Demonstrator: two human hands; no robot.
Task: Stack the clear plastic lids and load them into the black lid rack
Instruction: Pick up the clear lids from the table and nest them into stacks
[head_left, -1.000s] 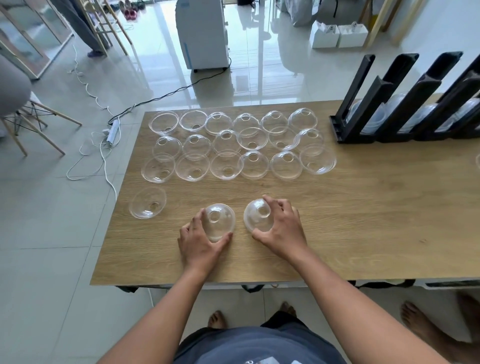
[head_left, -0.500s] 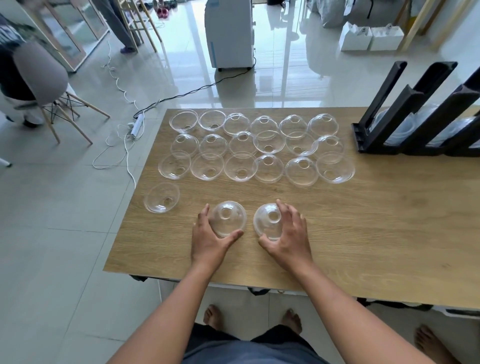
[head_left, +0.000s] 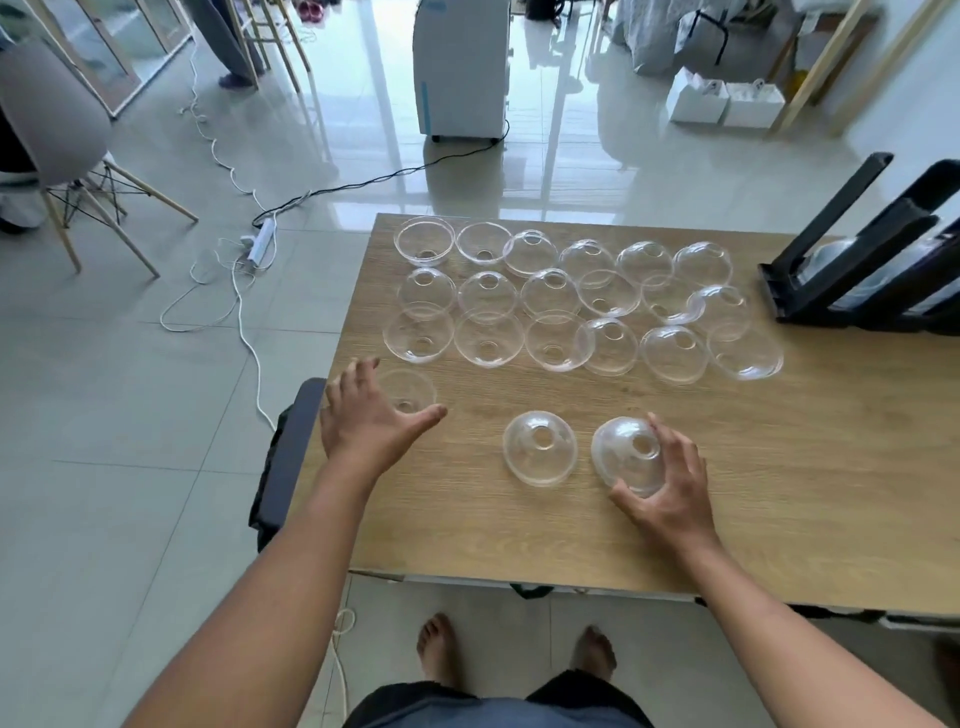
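Several clear dome lids (head_left: 576, 301) lie in three rows on the wooden table (head_left: 779, 467). My right hand (head_left: 667, 488) grips a tilted dome lid (head_left: 626, 460) near the front edge. Beside it, a second dome lid (head_left: 540, 447) sits alone, dome up. My left hand (head_left: 369, 415) is spread open at the table's left edge, fingers over a single upturned lid (head_left: 410, 389). The black lid rack (head_left: 852, 260) stands at the far right with lids stacked in its slots.
A black chair back (head_left: 283, 457) stands against the table's left edge. A power strip and white cables (head_left: 249, 291) lie on the tiled floor to the left. A grey chair (head_left: 57, 130) and a white appliance (head_left: 462, 67) stand farther back.
My left hand has let go of the front dome lid and moved left to the lone upturned lid. My right hand keeps its lid. The camera has shifted left.
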